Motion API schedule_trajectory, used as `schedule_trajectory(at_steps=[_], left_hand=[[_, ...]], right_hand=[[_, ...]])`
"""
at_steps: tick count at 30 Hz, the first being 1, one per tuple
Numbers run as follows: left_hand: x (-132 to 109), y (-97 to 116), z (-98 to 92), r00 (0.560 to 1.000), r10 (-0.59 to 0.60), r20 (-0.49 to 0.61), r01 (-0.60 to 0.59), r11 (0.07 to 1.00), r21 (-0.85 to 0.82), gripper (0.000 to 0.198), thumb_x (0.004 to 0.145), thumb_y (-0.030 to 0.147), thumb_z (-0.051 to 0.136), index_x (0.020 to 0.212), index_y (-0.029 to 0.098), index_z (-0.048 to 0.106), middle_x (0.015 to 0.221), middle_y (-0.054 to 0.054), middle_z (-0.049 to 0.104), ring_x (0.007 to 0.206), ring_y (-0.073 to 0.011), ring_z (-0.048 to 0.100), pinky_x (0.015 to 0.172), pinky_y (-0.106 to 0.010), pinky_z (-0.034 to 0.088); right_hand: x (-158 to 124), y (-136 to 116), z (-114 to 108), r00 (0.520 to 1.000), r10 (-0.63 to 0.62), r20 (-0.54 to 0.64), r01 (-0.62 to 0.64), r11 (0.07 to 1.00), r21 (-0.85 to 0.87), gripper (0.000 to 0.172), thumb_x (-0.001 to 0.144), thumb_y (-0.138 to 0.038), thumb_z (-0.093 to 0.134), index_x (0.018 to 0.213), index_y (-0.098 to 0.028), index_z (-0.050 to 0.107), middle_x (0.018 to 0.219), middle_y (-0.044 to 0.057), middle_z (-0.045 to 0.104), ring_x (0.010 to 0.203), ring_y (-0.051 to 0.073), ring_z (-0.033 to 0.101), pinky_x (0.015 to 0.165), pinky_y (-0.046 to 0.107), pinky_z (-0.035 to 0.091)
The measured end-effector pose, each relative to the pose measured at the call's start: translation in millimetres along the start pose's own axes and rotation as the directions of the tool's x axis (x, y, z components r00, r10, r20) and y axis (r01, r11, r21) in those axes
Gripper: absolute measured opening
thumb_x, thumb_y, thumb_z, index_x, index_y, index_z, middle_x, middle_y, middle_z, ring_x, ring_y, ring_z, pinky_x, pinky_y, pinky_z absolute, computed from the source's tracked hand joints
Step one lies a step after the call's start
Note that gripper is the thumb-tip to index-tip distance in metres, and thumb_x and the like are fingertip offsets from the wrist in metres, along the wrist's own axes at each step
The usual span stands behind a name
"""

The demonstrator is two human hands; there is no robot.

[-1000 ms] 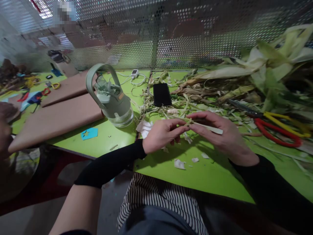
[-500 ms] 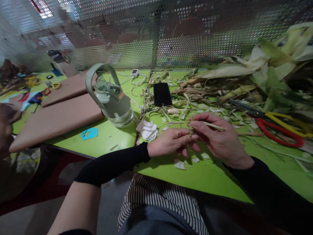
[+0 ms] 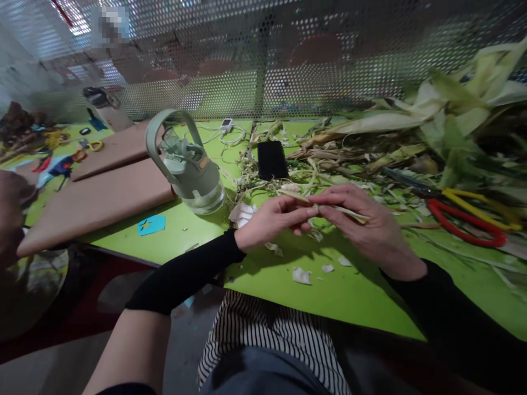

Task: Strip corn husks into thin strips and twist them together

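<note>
Facing perforated metal screen [image 3: 230, 71] across green table [image 3: 329, 299]. Near front edge, pinching husk strip [image 3: 349, 212] mid-length with left hand [image 3: 274, 222] and right hand [image 3: 366, 233].

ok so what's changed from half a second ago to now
The left hand has shifted left and slightly forward, now covering part of the crumpled white paper. The right hand's fingertips have moved a little left too. Both hands still hold the pale husk strip. The smartphone, water bottle and scissors stayed put.

Head-height view, forward and down
</note>
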State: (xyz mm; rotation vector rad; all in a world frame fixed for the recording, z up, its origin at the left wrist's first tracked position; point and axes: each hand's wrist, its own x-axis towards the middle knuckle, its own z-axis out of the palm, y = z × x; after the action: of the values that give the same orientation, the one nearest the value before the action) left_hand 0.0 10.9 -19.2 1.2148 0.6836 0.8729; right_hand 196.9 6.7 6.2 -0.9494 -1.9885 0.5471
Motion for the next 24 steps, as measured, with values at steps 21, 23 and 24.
schedule_trajectory(at_steps=[21,23,24], left_hand=[[1.6,1.0,-2.3,0.995,0.02,-0.1,-0.038,0.983,-0.18,0.043,0.074,0.042,0.087,0.104,0.015,0.072,0.096,-0.003,0.074,0.092,-0.0155,0.072,0.087,-0.034,0.057],[0.5,1.6,-1.9,0.992,0.045,-0.117,-0.067,0.979,-0.194,0.044,0.072,0.041,0.089,0.102,0.015,0.071,0.096,-0.003,0.074,0.092,-0.0164,0.073,0.086,-0.034,0.058],[0.0,1.9,-1.8,0.99,0.055,-0.129,-0.079,0.979,-0.19,0.044,0.071,0.041,0.089,0.101,0.015,0.07,0.096,-0.003,0.074,0.091,-0.0165,0.073,0.086,-0.034,0.058]], right_hand=[[-2.1,-1.4,0.5,0.971,-0.093,-0.219,0.061,0.987,-0.149,0.003,0.091,-0.028,0.075,0.093,-0.029,0.074,0.099,0.003,0.068,0.089,0.02,0.066,0.071,0.035,0.054],[-1.8,-0.8,-0.7,0.974,-0.093,-0.208,0.063,0.987,-0.145,0.003,0.094,-0.031,0.071,0.096,-0.028,0.073,0.103,0.003,0.07,0.095,0.021,0.067,0.078,0.037,0.055],[-1.7,-0.4,-1.4,0.976,-0.103,-0.193,0.076,0.987,-0.144,0.007,0.097,-0.033,0.068,0.099,-0.028,0.072,0.107,0.004,0.071,0.1,0.022,0.067,0.085,0.04,0.055]])
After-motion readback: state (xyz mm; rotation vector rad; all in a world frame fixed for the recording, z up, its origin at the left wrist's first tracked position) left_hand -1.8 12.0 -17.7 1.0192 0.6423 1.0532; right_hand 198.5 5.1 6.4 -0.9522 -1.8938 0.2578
